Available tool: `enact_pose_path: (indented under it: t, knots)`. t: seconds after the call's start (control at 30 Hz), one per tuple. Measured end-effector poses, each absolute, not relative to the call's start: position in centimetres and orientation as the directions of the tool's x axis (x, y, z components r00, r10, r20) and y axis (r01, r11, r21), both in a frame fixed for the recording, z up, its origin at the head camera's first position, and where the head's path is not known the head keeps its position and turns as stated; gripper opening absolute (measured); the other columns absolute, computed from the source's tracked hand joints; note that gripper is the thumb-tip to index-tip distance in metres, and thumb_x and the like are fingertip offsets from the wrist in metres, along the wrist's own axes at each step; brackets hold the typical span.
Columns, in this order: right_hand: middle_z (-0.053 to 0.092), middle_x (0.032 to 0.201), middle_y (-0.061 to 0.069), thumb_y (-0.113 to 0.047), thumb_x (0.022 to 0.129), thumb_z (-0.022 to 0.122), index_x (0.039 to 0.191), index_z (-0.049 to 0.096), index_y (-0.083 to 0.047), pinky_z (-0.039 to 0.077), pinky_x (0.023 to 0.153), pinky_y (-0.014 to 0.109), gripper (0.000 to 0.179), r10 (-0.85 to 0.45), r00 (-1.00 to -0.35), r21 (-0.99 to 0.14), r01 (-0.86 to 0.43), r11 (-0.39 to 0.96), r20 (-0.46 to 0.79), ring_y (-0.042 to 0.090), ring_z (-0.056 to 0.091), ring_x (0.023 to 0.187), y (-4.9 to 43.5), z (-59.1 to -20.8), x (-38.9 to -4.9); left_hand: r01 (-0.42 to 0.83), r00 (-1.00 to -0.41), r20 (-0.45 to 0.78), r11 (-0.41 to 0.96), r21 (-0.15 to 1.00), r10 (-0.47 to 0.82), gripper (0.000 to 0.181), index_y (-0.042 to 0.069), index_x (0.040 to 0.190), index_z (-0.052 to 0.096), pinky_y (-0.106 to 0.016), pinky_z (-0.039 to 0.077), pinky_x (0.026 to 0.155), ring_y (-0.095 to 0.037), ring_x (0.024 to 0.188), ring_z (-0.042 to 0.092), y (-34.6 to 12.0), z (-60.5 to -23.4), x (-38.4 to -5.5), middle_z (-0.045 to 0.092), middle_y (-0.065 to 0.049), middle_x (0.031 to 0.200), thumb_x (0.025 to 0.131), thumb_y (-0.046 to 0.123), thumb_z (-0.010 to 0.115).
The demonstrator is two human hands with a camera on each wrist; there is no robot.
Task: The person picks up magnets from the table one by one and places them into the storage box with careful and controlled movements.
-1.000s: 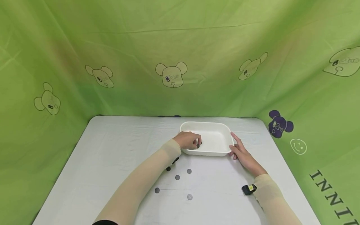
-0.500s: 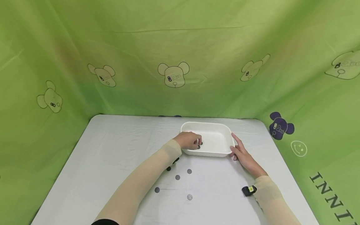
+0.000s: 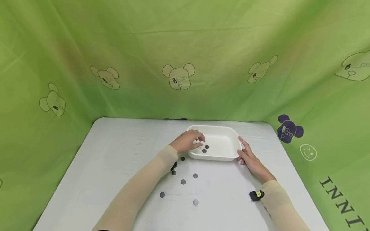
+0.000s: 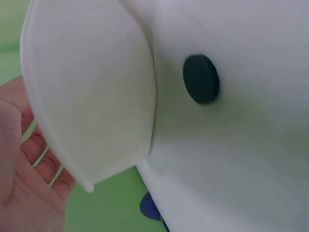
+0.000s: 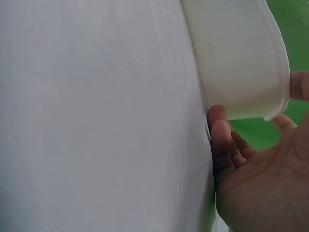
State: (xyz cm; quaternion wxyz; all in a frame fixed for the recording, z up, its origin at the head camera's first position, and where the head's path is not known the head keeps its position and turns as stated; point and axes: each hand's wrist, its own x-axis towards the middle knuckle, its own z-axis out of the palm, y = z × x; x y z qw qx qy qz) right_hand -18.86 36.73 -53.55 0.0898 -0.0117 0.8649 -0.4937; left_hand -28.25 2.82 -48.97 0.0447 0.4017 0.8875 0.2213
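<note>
A white rectangular tray (image 3: 214, 158) stands toward the back of the table. My left hand (image 3: 186, 141) hovers at its left end, thumb and fingers apart with nothing between them. Inside, a dark flat disc (image 3: 204, 150) lies beside another disc (image 3: 206, 147); a third is partly hidden behind the fingers. My right hand (image 3: 252, 162) holds the tray's right end, finger and thumb at the rim. In the left wrist view, a thick dark disc (image 4: 200, 79) appears on the white cloth near the tray's wall (image 4: 96, 96).
Several grey discs are scattered on the table in front of the tray, among them a disc (image 3: 195, 175) and a paler one (image 3: 195, 202). Another dark disc (image 3: 182, 158) lies close to my left wrist. A green printed curtain (image 3: 179, 102) encloses the table's back and sides.
My left fingers have parted and drawn up and leftward, away from the two discs in the tray, which now show fully. A disc near the left wrist came into view. The right hand stays put.
</note>
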Motion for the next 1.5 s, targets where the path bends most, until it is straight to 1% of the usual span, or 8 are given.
enact_pose_path:
  t: [0.13, 0.37, 0.47, 0.67, 0.83, 1.1, 1.27, 1.5]
  knots:
    - [0.055, 0.101, 0.010, -0.035, 0.118, 0.041, 0.174, -0.002, -0.028, 0.046, 0.074, 0.025, 0.071, -0.107, -0.984, -0.862, 0.072, 0.501, -0.145, 0.019, 0.052, 0.083, 36.9, -53.6, -19.2, 0.663, -0.694, 0.109, 0.574, 0.481, 0.711, 0.026, 0.017, 0.131, 0.071, -0.030, 0.049, 0.105, -0.014, 0.117, 0.063, 1.8, -48.6, -28.3, 0.070, 0.004, 0.124, 0.108, 0.026, 0.070]
    - [0.056, 0.105, 0.013, -0.032, 0.118, 0.041, 0.173, -0.005, -0.025, 0.047, 0.075, 0.027, 0.072, -0.112, -0.978, -0.861, 0.100, 0.499, -0.178, 0.020, 0.052, 0.085, 37.0, -53.9, -19.4, 0.595, -0.735, 0.153, 0.520, 0.613, 0.660, 0.024, 0.019, 0.132, 0.069, -0.033, 0.048, 0.106, -0.016, 0.118, 0.061, 0.1, -48.6, -28.2, 0.068, 0.006, 0.129, 0.109, 0.025, 0.068]
    - [0.056, 0.107, 0.014, -0.031, 0.118, 0.040, 0.173, -0.006, -0.024, 0.046, 0.075, 0.028, 0.072, -0.111, -0.977, -0.857, 0.104, 0.504, -0.183, 0.021, 0.052, 0.085, 37.0, -54.0, -19.4, 0.585, -0.745, 0.182, 0.498, 0.639, 0.642, 0.023, 0.019, 0.131, 0.069, -0.035, 0.048, 0.106, -0.017, 0.118, 0.061, -0.6, -48.5, -28.0, 0.068, 0.006, 0.129, 0.108, 0.024, 0.069]
    - [0.055, 0.104, 0.011, -0.034, 0.118, 0.040, 0.173, -0.004, -0.026, 0.046, 0.075, 0.026, 0.071, -0.115, -0.979, -0.854, 0.085, 0.514, -0.166, 0.018, 0.051, 0.083, 37.0, -54.0, -19.4, 0.611, -0.742, 0.218, 0.505, 0.610, 0.634, 0.024, 0.019, 0.131, 0.069, -0.035, 0.050, 0.104, -0.017, 0.116, 0.063, -2.1, -48.7, -27.3, 0.068, 0.006, 0.130, 0.107, 0.023, 0.070]
    - [0.055, 0.102, 0.010, -0.035, 0.117, 0.041, 0.174, -0.001, -0.027, 0.046, 0.074, 0.026, 0.071, -0.114, -0.982, -0.860, 0.073, 0.504, -0.150, 0.018, 0.051, 0.082, 36.6, -53.6, -19.1, 0.618, -0.745, 0.232, 0.514, 0.595, 0.626, 0.025, 0.018, 0.131, 0.069, -0.035, 0.052, 0.101, -0.016, 0.113, 0.064, -3.4, -49.0, -26.6, 0.068, 0.005, 0.128, 0.107, 0.022, 0.071]
    - [0.055, 0.105, 0.012, -0.032, 0.118, 0.041, 0.173, -0.004, -0.025, 0.046, 0.074, 0.027, 0.072, -0.111, -0.979, -0.860, 0.094, 0.502, -0.171, 0.018, 0.051, 0.083, 36.9, -53.6, -19.3, 0.611, -0.761, 0.236, 0.545, 0.575, 0.604, 0.029, 0.019, 0.134, 0.067, -0.034, 0.054, 0.095, -0.015, 0.109, 0.064, -5.2, -49.6, -25.7, 0.068, 0.005, 0.127, 0.105, 0.020, 0.073]
    - [0.055, 0.104, 0.011, -0.032, 0.118, 0.041, 0.173, -0.003, -0.024, 0.046, 0.074, 0.027, 0.071, -0.110, -0.980, -0.863, 0.093, 0.496, -0.168, 0.018, 0.051, 0.083, 36.8, -53.5, -19.3, 0.592, -0.778, 0.213, 0.577, 0.563, 0.591, 0.036, 0.017, 0.138, 0.064, -0.036, 0.055, 0.093, -0.016, 0.108, 0.065, -6.1, -49.9, -25.2, 0.069, 0.002, 0.124, 0.104, 0.020, 0.075]
    - [0.054, 0.105, 0.012, -0.034, 0.118, 0.042, 0.173, -0.003, -0.027, 0.046, 0.074, 0.027, 0.072, -0.115, -0.980, -0.870, 0.089, 0.485, -0.165, 0.017, 0.051, 0.083, 36.7, -53.4, -19.2, 0.579, -0.780, 0.165, 0.598, 0.553, 0.603, 0.035, 0.016, 0.137, 0.065, -0.038, 0.055, 0.094, -0.017, 0.106, 0.066, -6.9, -50.4, -24.5, 0.070, 0.000, 0.123, 0.103, 0.020, 0.076]
